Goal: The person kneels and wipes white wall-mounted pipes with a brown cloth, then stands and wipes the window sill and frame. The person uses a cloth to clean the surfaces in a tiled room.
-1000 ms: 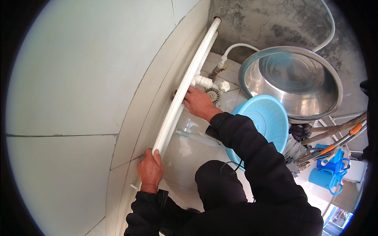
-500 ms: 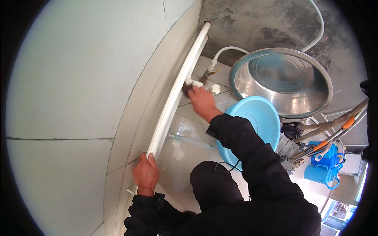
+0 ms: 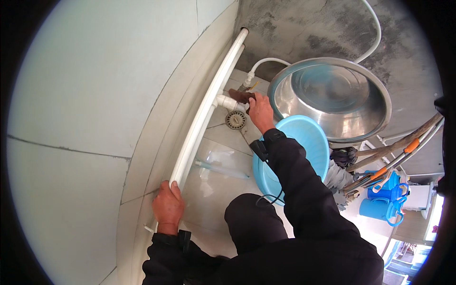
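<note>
A long white pipe point(image 3: 202, 116) runs along the foot of the tiled wall, with a second white pipe beside it. My left hand point(image 3: 168, 205) is closed round the long pipe at its near part, the thumb on top and the other fingers partly hidden. My right hand point(image 3: 260, 114) grips a dark brown cloth point(image 3: 241, 96) at the outer end of a short white branch pipe point(image 3: 227, 101). Part of the cloth hangs by the fingers. Just below the branch lies a round floor drain point(image 3: 235, 120) with a grated cover.
A light blue basin point(image 3: 308, 137) stands under my right forearm, and a large steel basin point(image 3: 375, 114) leans behind it. A valve with a white hose point(image 3: 266, 61) is near the far corner. Mop handles point(image 3: 408, 142) and blue jugs point(image 3: 375, 208) are at the right. A clear tube point(image 3: 223, 169) lies on the floor.
My right hand has moved right along the branch pipe with the brown cloth, which shows more plainly now. The floor drain has come into sight. The left hand keeps its place on the pipe.
</note>
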Motion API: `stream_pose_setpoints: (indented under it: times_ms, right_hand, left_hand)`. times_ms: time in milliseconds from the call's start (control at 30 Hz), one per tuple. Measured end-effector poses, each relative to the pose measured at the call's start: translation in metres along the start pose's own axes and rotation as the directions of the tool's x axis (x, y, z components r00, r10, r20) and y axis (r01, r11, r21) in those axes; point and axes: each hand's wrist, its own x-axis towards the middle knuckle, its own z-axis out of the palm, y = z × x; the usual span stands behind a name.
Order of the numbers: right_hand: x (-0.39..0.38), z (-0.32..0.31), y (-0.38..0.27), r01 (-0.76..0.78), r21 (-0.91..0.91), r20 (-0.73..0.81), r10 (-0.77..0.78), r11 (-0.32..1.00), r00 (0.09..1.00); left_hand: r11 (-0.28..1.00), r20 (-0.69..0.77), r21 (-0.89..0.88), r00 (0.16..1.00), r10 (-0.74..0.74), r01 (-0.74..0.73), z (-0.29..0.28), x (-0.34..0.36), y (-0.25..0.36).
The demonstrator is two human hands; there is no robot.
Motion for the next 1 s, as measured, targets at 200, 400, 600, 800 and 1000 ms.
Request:
stream_pose_setpoints:
  times_ms: [200, 400, 600, 800, 1000]
  right_hand:
    - [0.011, -0.008, 0.009, -0.095, -0.144, 0.042, 0.102, 0.985, 0.994]
    - [-0.017, -0.021, 0.003, -0.224, -0.016, 0.091, 0.224, 0.975, 0.970]
    - [-0.057, -0.022, -0.018, -0.555, 0.238, 0.622, 0.315, 0.797, 0.717]
    - [-0.137, -0.115, -0.065, -0.642, 0.391, 0.736, 0.195, 0.660, 0.648]
    - [-0.187, -0.249, -0.058, -0.777, 0.425, 0.729, 0.334, 0.464, 0.598]
  left_hand:
    - [0.999, -0.035, 0.003, 0.999, 0.034, -0.034, 0.003, 0.000, -0.004]
    - [0.998, -0.080, 0.041, 0.996, 0.045, -0.042, 0.008, 0.001, -0.008]
    - [0.995, -0.062, -0.002, 0.994, 0.096, -0.096, 0.018, 0.002, -0.024]
    - [0.988, -0.024, -0.118, 0.995, 0.095, -0.097, 0.011, 0.005, -0.025]
    - [0.971, -0.009, -0.121, 0.978, 0.206, -0.206, -0.055, -0.085, -0.006]
